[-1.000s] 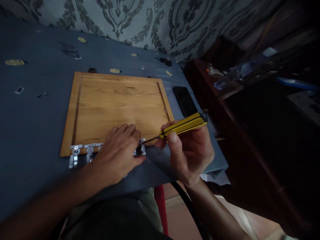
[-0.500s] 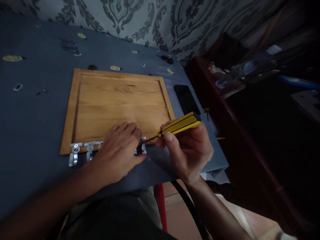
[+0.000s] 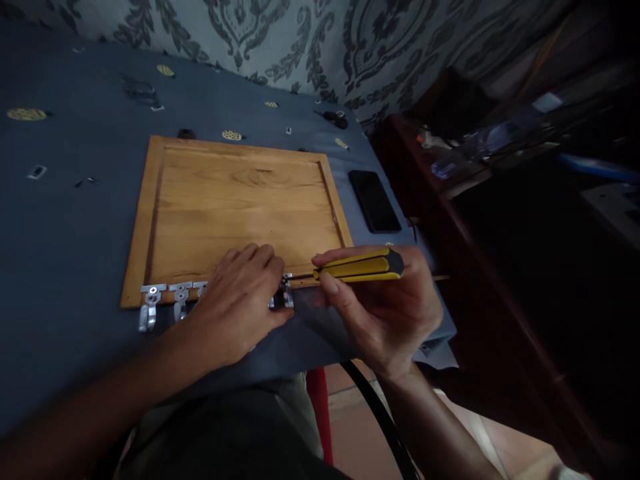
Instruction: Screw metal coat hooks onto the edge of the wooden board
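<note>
A framed wooden panel (image 3: pixel 245 207) lies on the table, with several silvery metal hooks (image 3: pixel 151 308) along its near edge. My left hand (image 3: pixel 243 297) rests over that edge, fingers curled and closed around another metal hook (image 3: pixel 287 293); its palm hides part of the row. In my right hand (image 3: pixel 383 307) is a yellow and black screwdriver (image 3: pixel 357 265), gripped by the handle and held nearly level. The thin shaft reaches left to the hook beside my left fingertips. Whether its tip sits in a screw I cannot tell.
A black phone (image 3: pixel 374 201) lies right of the panel. Small dark tools or keys (image 3: pixel 336 119) lie near the wall, and tiny screw-like pieces (image 3: pixel 90 181) at left. A dark red cabinet (image 3: pixel 480 267) with a plastic bottle (image 3: pixel 495 137) stands beside the table.
My right hand has moved slightly right and down, and the screwdriver has swung from a slant to nearly level. My left hand stays on the hook.
</note>
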### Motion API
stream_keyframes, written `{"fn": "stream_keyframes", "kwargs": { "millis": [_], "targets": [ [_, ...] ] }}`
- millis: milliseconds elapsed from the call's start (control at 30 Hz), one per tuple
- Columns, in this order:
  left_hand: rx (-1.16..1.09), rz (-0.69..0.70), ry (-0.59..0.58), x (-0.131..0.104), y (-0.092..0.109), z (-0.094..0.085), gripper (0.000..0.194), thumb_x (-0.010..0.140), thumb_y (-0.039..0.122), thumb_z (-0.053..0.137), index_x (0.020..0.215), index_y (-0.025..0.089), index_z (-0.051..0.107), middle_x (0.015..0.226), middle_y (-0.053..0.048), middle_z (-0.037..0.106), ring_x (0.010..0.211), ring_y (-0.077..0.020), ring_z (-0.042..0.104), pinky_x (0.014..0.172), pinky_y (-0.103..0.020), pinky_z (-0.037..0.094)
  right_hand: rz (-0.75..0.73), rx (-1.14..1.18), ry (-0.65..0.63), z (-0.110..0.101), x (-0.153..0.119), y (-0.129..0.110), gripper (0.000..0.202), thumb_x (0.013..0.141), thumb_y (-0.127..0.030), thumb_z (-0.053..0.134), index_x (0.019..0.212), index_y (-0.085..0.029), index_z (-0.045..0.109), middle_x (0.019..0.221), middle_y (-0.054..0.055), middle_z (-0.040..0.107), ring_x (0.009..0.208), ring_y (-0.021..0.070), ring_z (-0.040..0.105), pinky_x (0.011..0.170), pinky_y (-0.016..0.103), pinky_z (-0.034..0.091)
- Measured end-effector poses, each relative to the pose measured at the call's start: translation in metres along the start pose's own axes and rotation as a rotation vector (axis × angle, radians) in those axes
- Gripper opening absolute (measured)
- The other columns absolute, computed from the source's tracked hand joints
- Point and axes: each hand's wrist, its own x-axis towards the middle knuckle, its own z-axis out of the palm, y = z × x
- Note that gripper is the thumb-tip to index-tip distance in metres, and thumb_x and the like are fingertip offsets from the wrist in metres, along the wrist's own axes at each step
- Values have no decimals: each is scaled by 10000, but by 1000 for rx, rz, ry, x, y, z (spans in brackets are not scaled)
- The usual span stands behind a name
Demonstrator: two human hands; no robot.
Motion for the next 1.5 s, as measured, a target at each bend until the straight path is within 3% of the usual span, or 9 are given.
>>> {"fn": "stream_keyframes", "kwargs": {
  "millis": [333,533,600,800,967,1133,1300,1500],
  "targets": [
    [7,21,31,-2,-2,2,319,806,330,829,1008,156,655,1049,-103,661,1078,-343,624,916,-494,512,-19,-177,-77,-5,-2,-1,276,890,-153,765,1140,-260,715,975,-5,765,631,107,684,649,273,629],
    [0,-3,0,0,0,0,290,814,324,816,985,162,646,1047,-98,662,1069,-338,627,915,-490,508,-100,-275,-65,-4,6,-1,198,837,-142,811,962,-243,696,846,-24,719,662,122,665,595,263,558],
    [1,-9,-10,0,0,0,287,810,323,816,975,159,648,1036,-96,659,1069,-339,627,915,-488,505,-89,-255,-56,-3,9,-3,186,826,-151,821,913,-241,684,807,-33,704,627,115,648,544,244,535],
    [7,-8,-29,0,1,-1,287,827,325,798,1017,164,656,1034,-91,658,1058,-327,625,916,-477,501,164,-70,-59,-2,12,-11,206,821,-237,846,916,-227,664,856,-28,760,527,86,634,510,219,563],
    [-6,8,-1,-1,0,-2,249,834,300,780,1003,177,645,1041,-91,662,1070,-326,629,920,-469,499,217,81,-131,-7,10,-12,262,915,-310,758,1163,-251,696,991,16,768,584,109,705,591,269,638],
    [-14,-10,-31,0,1,-3,271,835,322,789,1008,170,646,1051,-98,667,1077,-331,630,927,-474,496,212,50,-103,-4,12,-14,119,881,-287,793,966,-220,740,936,12,786,480,78,628,447,219,569],
    [-16,1,-8,-1,0,-1,302,819,322,806,1029,170,653,1059,-91,666,1087,-331,627,935,-477,500,175,113,-51,2,17,-13,158,823,-204,844,871,-221,694,855,-21,793,454,52,585,417,161,524],
    [11,-7,-22,0,1,-2,276,828,336,790,1000,166,656,1045,-95,662,1082,-328,629,937,-465,499,190,127,-82,-6,14,-8,286,921,-373,748,1174,-254,688,954,4,769,477,75,640,443,208,552]
  ]
}}
